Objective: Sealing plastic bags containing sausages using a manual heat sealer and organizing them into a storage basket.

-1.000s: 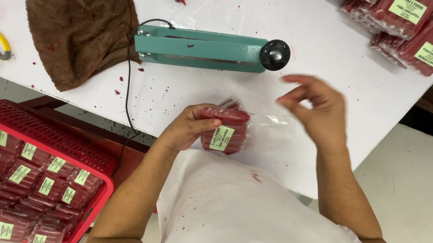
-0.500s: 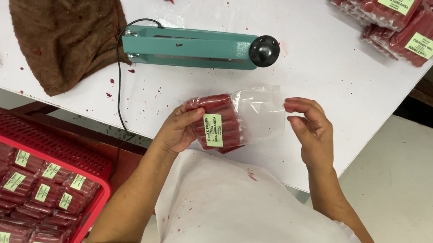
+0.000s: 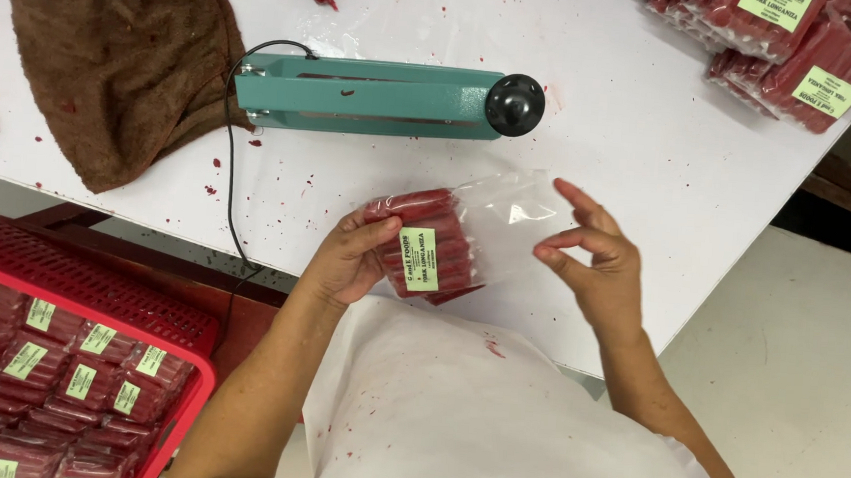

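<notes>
My left hand grips the clear plastic bag of red sausages with a pale green label, held just above the white table edge | my right hand pinches the bag's empty open end between thumb and forefinger | teal heat sealer just beyond | red crate of packs lower left

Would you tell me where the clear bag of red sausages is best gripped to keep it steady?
Grip the packed end of the bag, from the left, as the left hand does: the sausages make it firm there. The empty open end toward the right hand is limp film, probably suited only to a fingertip pinch.
</notes>
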